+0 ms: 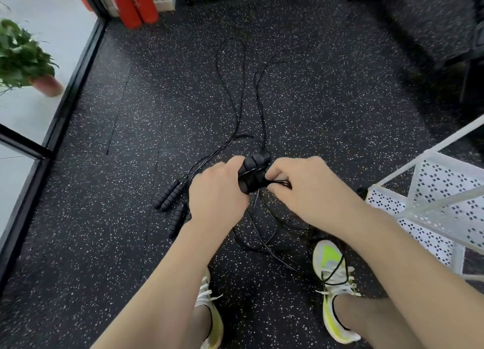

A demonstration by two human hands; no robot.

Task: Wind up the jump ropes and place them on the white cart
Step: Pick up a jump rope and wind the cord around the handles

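The left hand (217, 191) is gripping two ridged black jump-rope handles (253, 172); the right hand (301, 189) is pinching their thin black cord (281, 183).

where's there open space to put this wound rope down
The cart shelf at right shows bare white mesh. The floor between the glass wall and the spare handles is free too. Around the shoes, loose cord crowds it.

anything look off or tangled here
Yes. A loop of black cord from the jump rope being wound lies across the right shoe, a snag or trip risk. More jump rope handles and loose cords sprawl on the floor, none on the white cart yet.
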